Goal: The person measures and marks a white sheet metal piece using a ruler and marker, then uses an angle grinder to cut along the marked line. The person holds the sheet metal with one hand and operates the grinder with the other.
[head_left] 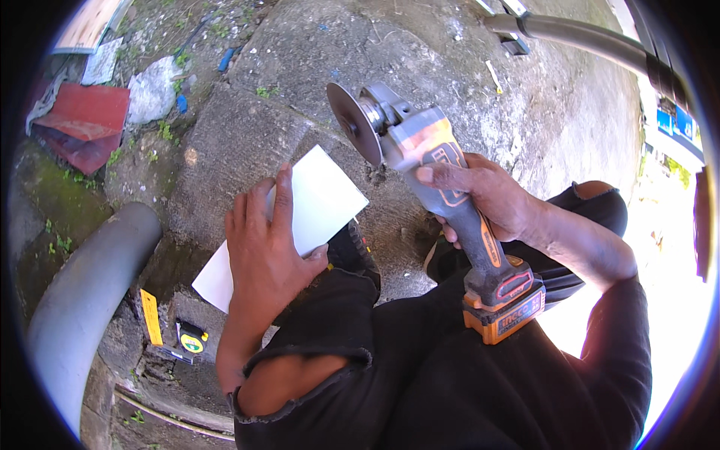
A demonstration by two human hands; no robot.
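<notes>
My right hand [487, 191] is wrapped round the body of a cordless angle grinder [442, 161], orange and black, its thumb lying on top. The grinder's thin cutting disc [354, 124] points up and left, apart from the white piece. At the grinder's lower end its battery pack [506, 307] is above my lap. My left hand [266, 240] holds a long white rectangular piece [322, 199] by my left knee, fingers laid across it and thumb at its right edge. Whether the piece is solid or hollow I cannot tell.
A grey pipe [97, 300] rises at the left. Beside it on the ground lie a yellow strip [151, 316] and a tape measure [192, 337]. Red sheeting [86, 124] and white plastic [152, 90] are at the far left. Another pipe [592, 41] crosses the far right.
</notes>
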